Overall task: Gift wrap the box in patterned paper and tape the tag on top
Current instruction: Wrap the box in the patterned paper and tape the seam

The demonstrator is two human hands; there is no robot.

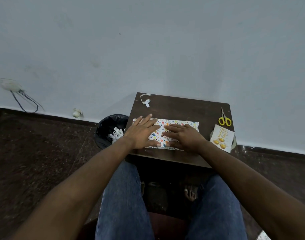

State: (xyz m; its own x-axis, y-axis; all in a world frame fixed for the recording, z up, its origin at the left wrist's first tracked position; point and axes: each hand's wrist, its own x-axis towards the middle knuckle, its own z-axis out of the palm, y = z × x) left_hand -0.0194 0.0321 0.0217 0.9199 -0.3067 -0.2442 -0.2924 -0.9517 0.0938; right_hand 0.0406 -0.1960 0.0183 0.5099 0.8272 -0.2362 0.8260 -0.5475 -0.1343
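Flat rectangular box (pixel 167 131) in glossy patterned paper, centre of dark wood-grain desk (pixel 182 108). Left hand (pixel 141 134) and right hand (pixel 184 135) both flat on it, grip spread, pressing. Square tag (pixel 221 136) right, beside yellow-handled scissors (pixel 224 118).

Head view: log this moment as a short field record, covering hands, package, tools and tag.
left hand: flat, pressing package
right hand: flat, pressing package
package: box in white patterned paper, on dark wooden table
tools: yellow-handled scissors, far right of table
tag: white card with gold print, right edge, not yet attached
bin: black bin left of table, paper scraps inside
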